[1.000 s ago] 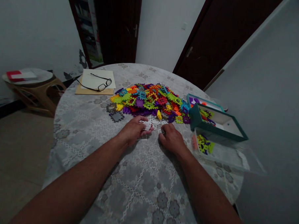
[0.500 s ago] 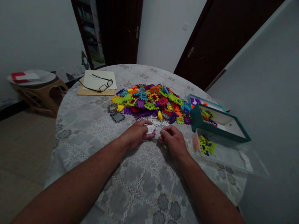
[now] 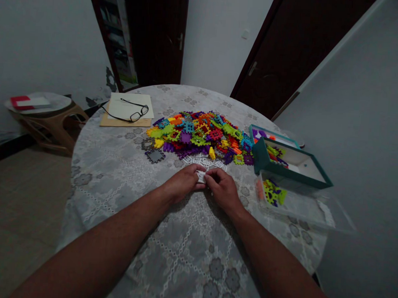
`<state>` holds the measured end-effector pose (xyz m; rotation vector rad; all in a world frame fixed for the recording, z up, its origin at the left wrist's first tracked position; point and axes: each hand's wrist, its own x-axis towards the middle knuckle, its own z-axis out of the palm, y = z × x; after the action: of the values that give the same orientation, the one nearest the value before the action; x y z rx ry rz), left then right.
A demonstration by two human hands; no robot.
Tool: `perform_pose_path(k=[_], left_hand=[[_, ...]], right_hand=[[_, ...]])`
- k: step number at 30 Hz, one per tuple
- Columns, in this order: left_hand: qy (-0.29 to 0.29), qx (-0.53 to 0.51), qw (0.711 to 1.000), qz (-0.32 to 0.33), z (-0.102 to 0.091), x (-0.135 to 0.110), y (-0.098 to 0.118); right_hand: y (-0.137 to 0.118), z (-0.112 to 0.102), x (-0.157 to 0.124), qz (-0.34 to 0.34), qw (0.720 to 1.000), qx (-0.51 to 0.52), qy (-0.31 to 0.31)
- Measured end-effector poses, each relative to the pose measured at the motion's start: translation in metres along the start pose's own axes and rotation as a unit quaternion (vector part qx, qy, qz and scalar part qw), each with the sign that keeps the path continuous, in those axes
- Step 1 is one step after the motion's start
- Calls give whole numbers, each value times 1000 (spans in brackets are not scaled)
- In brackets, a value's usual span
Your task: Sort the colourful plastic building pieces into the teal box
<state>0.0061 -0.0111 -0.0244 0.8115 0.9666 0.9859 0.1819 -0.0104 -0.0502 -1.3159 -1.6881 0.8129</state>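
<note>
Between the thumb and fingers of my left hand (image 3: pixel 183 182) is a small white openwork plastic piece (image 3: pixel 201 177). My right hand (image 3: pixel 224 190) meets it from the right, its thumb and forefinger pinched at the edge of the white plastic. How the parts fit together there is too small to make out. Just beyond my fingertips, several more white openwork pieces (image 3: pixel 201 159) lie flat on the table. Behind them rises a heap of colourful interlocking plastic pieces (image 3: pixel 199 136), in purple, green, orange, blue, red and yellow.
A patterned cloth covers the round table (image 3: pixel 187 262). To the right stand a green-edged open box (image 3: pixel 292 170) and a clear plastic container (image 3: pixel 302 206) with some pieces inside. Eyeglasses (image 3: pixel 135 116) rest on papers at back left. A stool (image 3: pixel 45 116) stands beyond the table's left side.
My right hand has moved left, bringing the white piece at its fingertips up against my left hand. More of the white pieces behind now show. The view has shifted slightly.
</note>
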Motion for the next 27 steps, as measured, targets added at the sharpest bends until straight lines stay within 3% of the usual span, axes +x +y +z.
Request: perform_pose_path(k=[4, 7, 12, 19, 27], left_hand=[[-8, -5, 1000, -7, -2, 2, -3], [3, 0, 1000, -14, -3, 2, -1], [2, -21, 999, -25, -5, 1, 9], [-24, -10, 999, -22, -10, 6, 20], [-93, 94, 991, -21, -10, 5, 13]], right_hand=[[-8, -3, -5, -82, 992, -96, 1], [-18, -6, -10, -153, 963, -216, -40], [-32, -5, -15, -169, 920, -347, -67], [-24, -9, -2, -209, 907, -364, -50], [-35, -23, -8, -169, 918, -355, -56]])
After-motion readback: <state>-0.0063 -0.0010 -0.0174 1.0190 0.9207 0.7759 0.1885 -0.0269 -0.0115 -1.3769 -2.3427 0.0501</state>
